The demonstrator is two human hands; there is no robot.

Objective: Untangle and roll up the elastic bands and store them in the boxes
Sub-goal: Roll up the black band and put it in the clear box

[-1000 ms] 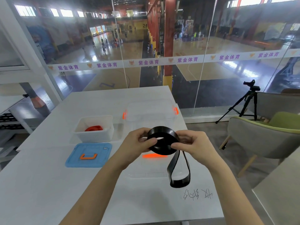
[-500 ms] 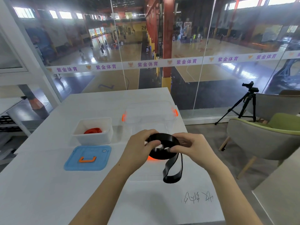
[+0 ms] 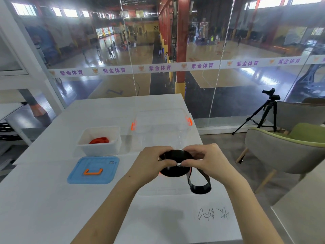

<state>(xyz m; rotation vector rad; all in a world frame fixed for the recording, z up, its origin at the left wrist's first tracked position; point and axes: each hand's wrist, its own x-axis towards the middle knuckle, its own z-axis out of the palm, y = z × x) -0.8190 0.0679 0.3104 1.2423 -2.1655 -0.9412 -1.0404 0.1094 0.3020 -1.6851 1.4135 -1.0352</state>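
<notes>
A black elastic band point(image 3: 174, 170) is wound into a flat coil held above the white table point(image 3: 44, 199). My left hand point(image 3: 153, 161) grips its left side and my right hand point(image 3: 207, 160) pinches its right side, thumbs almost meeting over the coil. A short loose loop of the band point(image 3: 199, 186) hangs below my right hand. A rolled red band point(image 3: 99, 140) lies in the small white box point(image 3: 99, 147) at the left. A larger clear box with orange clips point(image 3: 161, 124) stands behind my hands.
A blue lid with an orange handle point(image 3: 93, 170) lies in front of the white box. A clear lid point(image 3: 158, 189) lies flat under my hands. Chairs point(image 3: 281, 152) and a tripod point(image 3: 263, 111) stand to the right, a glass wall behind the table.
Both hands have wound more of the band onto the coil, so the hanging loop is shorter. The coil has tipped from facing me to lying nearly flat, lower over the table.
</notes>
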